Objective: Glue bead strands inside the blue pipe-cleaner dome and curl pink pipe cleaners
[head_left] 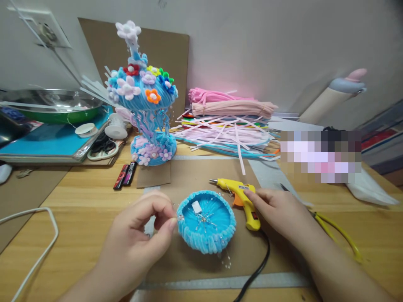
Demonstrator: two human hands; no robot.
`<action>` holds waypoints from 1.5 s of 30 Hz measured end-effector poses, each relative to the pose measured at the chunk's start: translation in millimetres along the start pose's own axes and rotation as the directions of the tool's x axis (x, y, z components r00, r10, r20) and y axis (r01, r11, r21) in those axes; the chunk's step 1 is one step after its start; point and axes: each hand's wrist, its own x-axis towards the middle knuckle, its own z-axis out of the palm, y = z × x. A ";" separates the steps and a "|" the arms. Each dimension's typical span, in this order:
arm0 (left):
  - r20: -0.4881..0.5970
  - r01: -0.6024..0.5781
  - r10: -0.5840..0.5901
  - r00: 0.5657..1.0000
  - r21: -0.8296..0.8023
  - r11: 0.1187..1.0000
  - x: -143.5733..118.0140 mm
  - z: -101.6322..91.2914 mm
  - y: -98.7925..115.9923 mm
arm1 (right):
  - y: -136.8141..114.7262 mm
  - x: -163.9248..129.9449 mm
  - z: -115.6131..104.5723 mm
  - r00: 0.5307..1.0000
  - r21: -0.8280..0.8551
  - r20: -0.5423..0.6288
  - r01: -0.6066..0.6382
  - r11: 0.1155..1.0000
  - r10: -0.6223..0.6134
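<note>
A blue fuzzy bowl-shaped piece [206,244] made of pipe cleaners lies hollow side up, with thin beaded strands at its centre and a small white block [197,206] inside. At its left rim, my left hand [146,228] is closed in a pinch; a tiny clear bead shows by the fingertips, but what they hold is too small to tell. My right hand [277,209] grips a yellow hot glue gun [244,191] with an orange trigger, its nozzle pointing left. Some of the right fingers are hidden. Loose clear beads dangle at the bowl's lower right edge.
Behind stands a blue pipe-cleaner jellyfish with flowers [143,92]. Bundles of pipe cleaners [231,121] lie at the back. Yellow-handled pliers [338,228] are right of my forearm; scissors [102,149] and a spool [116,126] sit left. A black cord [258,272] crosses the cardboard [189,268].
</note>
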 end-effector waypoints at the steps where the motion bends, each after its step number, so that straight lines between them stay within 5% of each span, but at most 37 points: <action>1: 0.004 -0.002 0.002 1.000 0.006 1.000 0.4 -0.3 0.3 | -3.6 -4.6 2.2 1.000 0.088 -0.014 0.028 0.996 -0.027; 4: 0.022 -0.006 0.005 1.000 0.025 1.000 1.3 0.5 0.9 | -14.4 -18.3 13.1 0.963 0.497 0.271 -0.130 0.858 -0.011; 6: 0.038 0.005 -0.006 0.999 0.032 0.999 1.2 3.3 0.3 | -19.6 -24.5 20.7 0.896 0.564 0.443 -0.267 0.782 -0.014; 9: 0.070 0.057 -0.060 0.996 0.036 0.998 0.1 10.9 -1.5 | -23.5 -28.3 29.2 0.838 0.588 0.546 -0.360 0.724 -0.027; 16: 0.146 0.147 -0.154 0.977 0.058 0.987 -0.4 23.2 1.2 | -25.9 -34.6 40.9 0.806 0.677 0.586 -0.436 0.592 -0.077; 21: 0.175 0.047 -0.071 0.982 0.138 0.989 -0.6 20.0 4.5 | -24.6 -40.4 41.8 0.804 0.757 0.576 -0.454 0.469 -0.151; 24: 0.189 -0.032 -0.016 0.982 0.245 0.969 -4.4 19.9 2.8 | -23.8 -43.7 44.4 0.844 0.816 0.504 -0.395 0.422 -0.186; 29: 0.176 -0.167 0.101 0.979 0.415 0.894 -12.0 28.2 -1.9 | -24.3 -50.9 51.4 0.901 0.846 0.405 -0.304 0.439 -0.155; 37: 0.145 -0.202 0.144 0.979 0.570 0.797 -13.7 32.0 -1.6 | -25.9 -62.7 58.7 0.927 0.829 0.344 -0.226 0.511 -0.148; 45: 0.177 -0.258 0.188 0.966 0.657 0.708 -13.9 31.4 -0.5 | -27.3 -70.8 67.5 0.942 0.846 0.311 -0.214 0.488 -0.127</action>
